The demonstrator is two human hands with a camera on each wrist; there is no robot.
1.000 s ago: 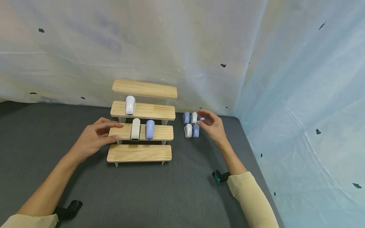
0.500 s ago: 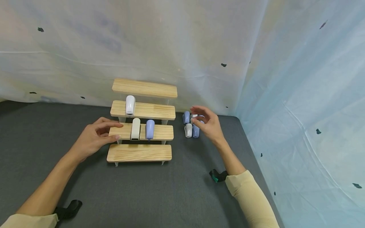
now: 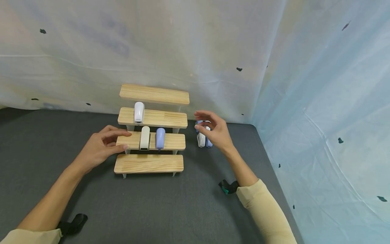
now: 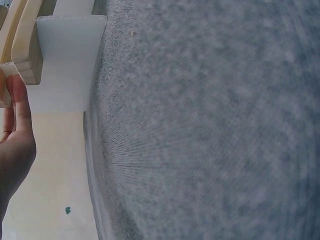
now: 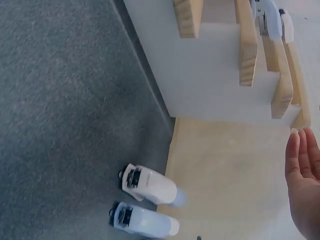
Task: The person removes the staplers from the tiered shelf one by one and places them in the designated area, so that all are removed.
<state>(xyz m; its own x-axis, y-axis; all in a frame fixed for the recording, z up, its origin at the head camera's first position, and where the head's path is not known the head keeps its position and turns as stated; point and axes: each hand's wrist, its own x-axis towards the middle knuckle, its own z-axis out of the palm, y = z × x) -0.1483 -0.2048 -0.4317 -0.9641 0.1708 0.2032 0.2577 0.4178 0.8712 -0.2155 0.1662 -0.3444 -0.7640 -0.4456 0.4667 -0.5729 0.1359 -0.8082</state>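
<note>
A four-tier wooden display stand (image 3: 149, 164) is in the middle of the head view. My left hand (image 3: 102, 145) pinches the left end of its second board from the bottom, thumb at the front edge. On that board are a cream stapler (image 3: 145, 138) and a periwinkle stapler (image 3: 160, 138). One tier higher is a white stapler (image 3: 139, 112). My right hand (image 3: 214, 130) hovers with bent fingers and parted thumb, nothing visible in it. It partly hides a group of small staplers on the table, among them a white stapler (image 5: 156, 186) and a blue stapler (image 5: 147, 221).
A dark grey cloth (image 3: 146, 206) covers the table. Pale hanging sheets (image 3: 213, 40) stand close behind and along the right side. The stand's translucent side panel (image 5: 200, 75) shows in the right wrist view. Black straps (image 3: 73, 223) sit at both wrists.
My right hand has moved left and slightly up, from the right of the stapler group to over it, covering more of the back row. The left hand and the stand have stayed put.
</note>
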